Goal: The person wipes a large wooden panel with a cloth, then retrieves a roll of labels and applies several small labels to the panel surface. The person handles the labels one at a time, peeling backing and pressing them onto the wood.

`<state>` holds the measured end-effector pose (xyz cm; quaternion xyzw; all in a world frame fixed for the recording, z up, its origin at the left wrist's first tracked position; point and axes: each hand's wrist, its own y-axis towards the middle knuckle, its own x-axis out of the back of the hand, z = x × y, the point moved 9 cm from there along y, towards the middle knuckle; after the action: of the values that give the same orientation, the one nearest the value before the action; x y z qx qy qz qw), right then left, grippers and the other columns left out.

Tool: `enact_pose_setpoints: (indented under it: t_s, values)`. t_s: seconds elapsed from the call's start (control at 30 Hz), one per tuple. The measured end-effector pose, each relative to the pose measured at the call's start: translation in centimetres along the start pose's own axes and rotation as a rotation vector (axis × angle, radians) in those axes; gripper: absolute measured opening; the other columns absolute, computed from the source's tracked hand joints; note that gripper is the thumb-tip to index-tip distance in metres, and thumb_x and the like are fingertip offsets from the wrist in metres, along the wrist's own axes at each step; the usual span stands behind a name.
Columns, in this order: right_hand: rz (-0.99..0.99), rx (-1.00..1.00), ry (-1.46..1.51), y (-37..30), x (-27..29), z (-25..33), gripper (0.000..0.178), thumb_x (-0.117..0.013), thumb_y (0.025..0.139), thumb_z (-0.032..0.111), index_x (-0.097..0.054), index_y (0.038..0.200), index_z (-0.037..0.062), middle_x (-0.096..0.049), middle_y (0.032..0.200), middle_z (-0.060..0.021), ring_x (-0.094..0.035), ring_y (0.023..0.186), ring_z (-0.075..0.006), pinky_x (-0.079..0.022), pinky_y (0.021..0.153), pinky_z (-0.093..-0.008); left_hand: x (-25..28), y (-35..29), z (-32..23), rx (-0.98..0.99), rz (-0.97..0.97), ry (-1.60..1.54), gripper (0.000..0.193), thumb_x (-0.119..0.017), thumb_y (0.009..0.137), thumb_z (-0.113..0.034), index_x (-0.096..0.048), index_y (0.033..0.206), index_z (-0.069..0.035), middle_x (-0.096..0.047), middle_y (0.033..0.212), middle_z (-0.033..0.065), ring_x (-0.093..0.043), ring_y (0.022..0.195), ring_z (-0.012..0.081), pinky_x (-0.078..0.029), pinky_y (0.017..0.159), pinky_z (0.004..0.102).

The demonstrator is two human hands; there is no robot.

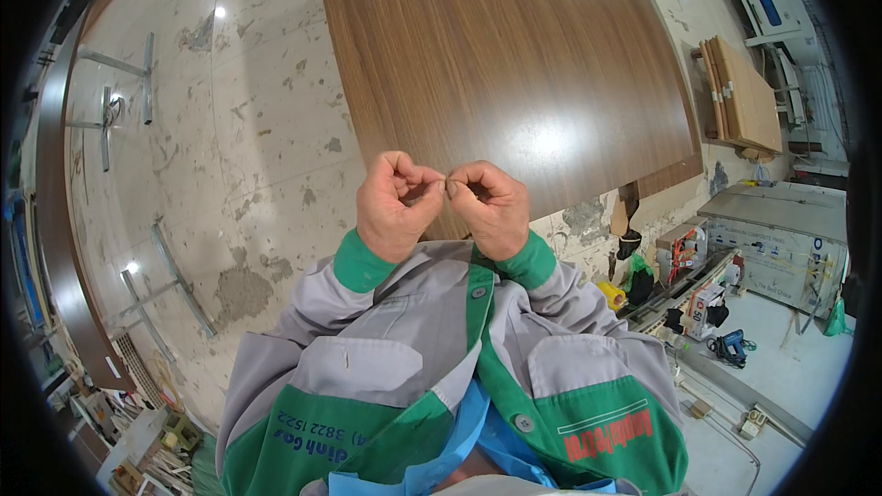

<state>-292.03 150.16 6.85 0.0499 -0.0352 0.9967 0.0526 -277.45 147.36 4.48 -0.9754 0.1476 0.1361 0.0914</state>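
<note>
My left hand [393, 209] and my right hand [494, 211] meet in front of my chest. Thumb and forefinger are pinched on each, and the two pinches touch at the tips. Whatever lies between the fingertips, if anything, is too small to make out. The other fingers of both hands are curled in. Just beyond and below them spreads a large brown wood-grain tabletop [496, 55], glossy under the lights. Green cuffs and grey sleeves of my work jacket [395, 312] cover my wrists and arms.
Metal leg frames [175, 280] stand on the worn, patchy floor [266, 129] to the left, by another long brown panel [69, 248]. Flat cardboard packs [749, 96] lean at the far right. Nearer on the right are a grey sheet-covered box [781, 230] and a blue power tool [730, 347].
</note>
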Motion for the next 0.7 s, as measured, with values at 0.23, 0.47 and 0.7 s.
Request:
enact_pose_setpoints:
  t_s: [0.23, 0.47, 0.7]
  values:
    - [0.045, -0.094, 0.401, 0.1, -0.7, -1.5, 0.005, -0.058, 0.098, 0.002, -0.062, 0.099, -0.0006, -0.067, 0.097, -0.0056, -0.061, 0.089, -0.0120, -0.052, 0.082, -0.0290, -0.4, 0.2, -0.6, -0.005, 0.016, -0.094, 0.035, -0.067, 0.090, 0.005, -0.038, 0.108, -0.002, -0.068, 0.106, 0.0174, -0.069, 0.096, 0.0179, -0.059, 0.087, 0.0328]
    - [0.070, -0.129, 0.590, 0.2, -0.9, -1.9, 0.010, -0.050, 0.101, 0.008, -0.059, 0.098, 0.0025, -0.066, 0.100, -0.0088, -0.060, 0.090, -0.0168, -0.050, 0.086, -0.0350, 0.0, 0.7, -0.3, 0.078, 0.047, -0.149, 0.033, -0.066, 0.093, 0.004, -0.038, 0.108, -0.002, -0.069, 0.105, 0.0183, -0.070, 0.097, 0.0187, -0.060, 0.086, 0.0330]
    - [-0.078, -0.196, 0.386, 0.3, 0.1, -2.4, 0.011, -0.059, 0.102, 0.014, -0.061, 0.101, 0.0031, -0.067, 0.097, -0.0050, -0.059, 0.083, -0.0112, -0.049, 0.078, -0.0265, 1.1, 1.0, 0.9, 0.122, -0.018, -0.155, 0.030, -0.069, 0.095, -0.003, -0.042, 0.108, -0.006, -0.071, 0.104, 0.0143, -0.068, 0.093, 0.0149, -0.057, 0.085, 0.0294]
